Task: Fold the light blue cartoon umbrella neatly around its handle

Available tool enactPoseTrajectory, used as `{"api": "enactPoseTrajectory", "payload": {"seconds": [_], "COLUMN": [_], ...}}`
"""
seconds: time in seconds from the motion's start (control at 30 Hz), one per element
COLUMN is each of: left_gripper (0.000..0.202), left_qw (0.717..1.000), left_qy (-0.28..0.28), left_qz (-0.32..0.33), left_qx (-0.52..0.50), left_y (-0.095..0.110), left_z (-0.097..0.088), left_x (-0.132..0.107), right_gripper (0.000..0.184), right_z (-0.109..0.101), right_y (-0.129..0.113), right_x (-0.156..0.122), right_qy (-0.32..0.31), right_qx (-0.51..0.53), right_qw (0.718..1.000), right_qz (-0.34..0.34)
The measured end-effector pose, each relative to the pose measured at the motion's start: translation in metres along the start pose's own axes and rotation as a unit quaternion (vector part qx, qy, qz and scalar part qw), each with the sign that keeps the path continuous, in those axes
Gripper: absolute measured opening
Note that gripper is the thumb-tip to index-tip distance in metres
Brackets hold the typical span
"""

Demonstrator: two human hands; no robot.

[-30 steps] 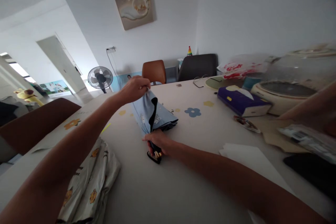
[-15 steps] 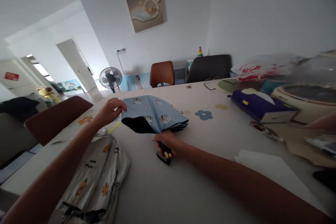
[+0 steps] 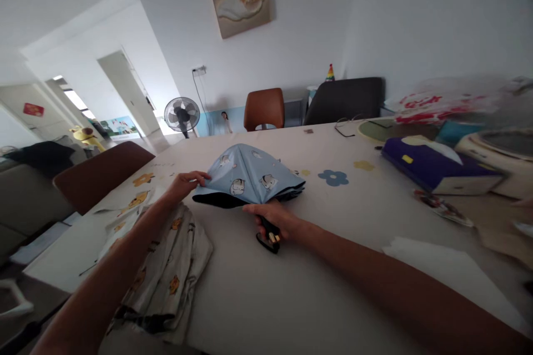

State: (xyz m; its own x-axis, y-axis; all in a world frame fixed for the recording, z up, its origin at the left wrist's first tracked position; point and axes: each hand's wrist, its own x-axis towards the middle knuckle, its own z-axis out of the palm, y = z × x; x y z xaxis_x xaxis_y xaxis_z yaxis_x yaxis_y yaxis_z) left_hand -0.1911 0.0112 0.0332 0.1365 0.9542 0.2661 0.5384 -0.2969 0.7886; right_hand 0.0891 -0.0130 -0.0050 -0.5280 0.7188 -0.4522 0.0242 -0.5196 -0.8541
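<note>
On the desk (image 3: pixel 291 299), near its middle, the umbrella (image 3: pixel 250 175) lay with its shaft pointing away from the person, right hand (image 3: pixel 270 215) wrapped round the handle (image 3: pixel 270 237) at the near end, left hand (image 3: pixel 183 184) pinching the canopy's left rim.

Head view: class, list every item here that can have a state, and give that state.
folding umbrella, canopy half spread, lying on the table
left grip, closed on the canopy's edge
right grip, closed round the umbrella's handle
tissue box, open, a tissue sticking out
eyeglasses, seemingly unfolded, lying on the table
standing fan, running or not cannot be told
</note>
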Motion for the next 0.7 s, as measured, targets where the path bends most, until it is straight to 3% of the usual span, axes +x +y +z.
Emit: {"api": "enactPoseTrajectory", "payload": {"seconds": [0.3, 0.5, 0.6, 0.7], "left_gripper": [0.012, 0.021, 0.028, 0.026], "left_qw": [0.999, 0.985, 0.965, 0.958], "left_qy": [0.047, 0.041, 0.110, 0.168], "left_qz": [-0.012, 0.025, 0.044, 0.076], "left_qx": [-0.021, 0.168, 0.232, 0.222], "left_y": [-0.018, -0.029, -0.022, 0.000], "left_z": [0.016, 0.024, 0.030, 0.047], "left_x": [0.002, 0.007, 0.009, 0.012], "right_gripper": [0.033, 0.020, 0.015, 0.017], "right_z": [-0.004, -0.007, -0.006, -0.003], "right_y": [0.002, 0.002, 0.001, 0.001], "right_x": [0.005, 0.007, 0.006, 0.005], "right_qy": [-0.020, -0.044, -0.026, -0.004], "right_qx": [0.065, 0.084, 0.083, 0.078], "right_qw": [0.998, 0.995, 0.996, 0.997], "right_qz": [0.019, 0.018, 0.013, 0.020]}}
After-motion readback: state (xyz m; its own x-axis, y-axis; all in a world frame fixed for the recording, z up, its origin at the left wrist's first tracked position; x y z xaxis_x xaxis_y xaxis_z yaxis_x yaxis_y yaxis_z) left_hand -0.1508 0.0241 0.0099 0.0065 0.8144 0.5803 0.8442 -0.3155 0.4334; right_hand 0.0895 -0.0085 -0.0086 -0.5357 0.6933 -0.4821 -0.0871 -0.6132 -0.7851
